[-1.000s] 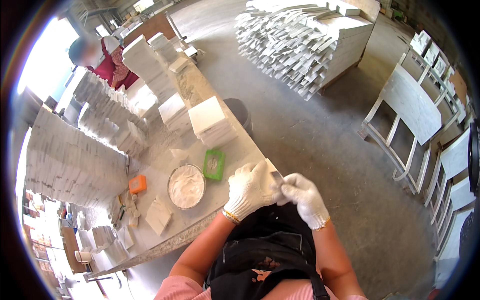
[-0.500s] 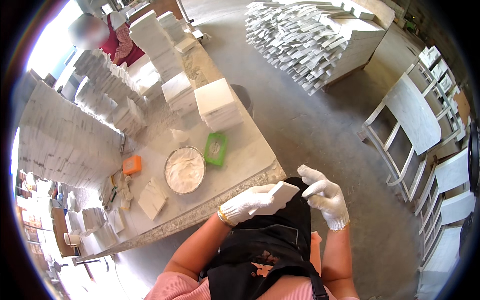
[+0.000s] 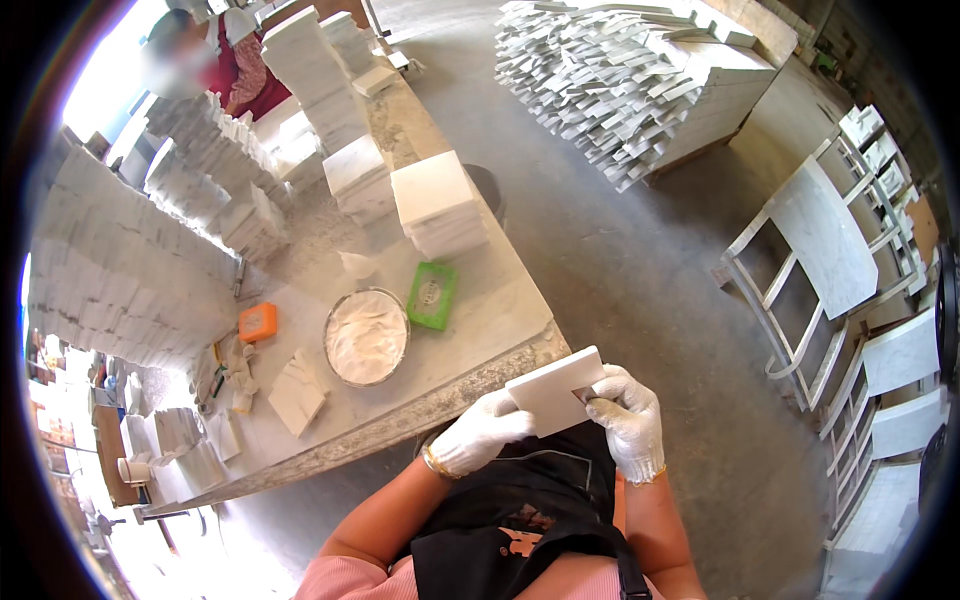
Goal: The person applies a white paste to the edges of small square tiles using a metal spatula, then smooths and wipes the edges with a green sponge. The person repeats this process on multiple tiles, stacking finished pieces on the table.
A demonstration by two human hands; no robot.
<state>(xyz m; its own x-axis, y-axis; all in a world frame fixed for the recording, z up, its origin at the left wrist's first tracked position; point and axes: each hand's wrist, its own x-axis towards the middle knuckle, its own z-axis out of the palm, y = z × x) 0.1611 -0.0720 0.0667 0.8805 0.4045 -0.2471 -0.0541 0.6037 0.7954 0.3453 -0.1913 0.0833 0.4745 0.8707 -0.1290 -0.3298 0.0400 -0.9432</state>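
Gloved left hand grips the near edge of a white marble tile, held just off the workbench corner above the black apron. Gloved right hand has its fingers curled against the tile's right edge, pinching a small dark object I cannot identify. On the bench nearby: round bowl of white powder, green tray.

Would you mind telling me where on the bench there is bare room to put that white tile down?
Bare top shows at the near corner of the bench, right of the green tray and before the white tile stack. A narrower strip runs along the front edge below the round bowl. Left of the bowl and toward the far end it is crowded with stacks and small tools.
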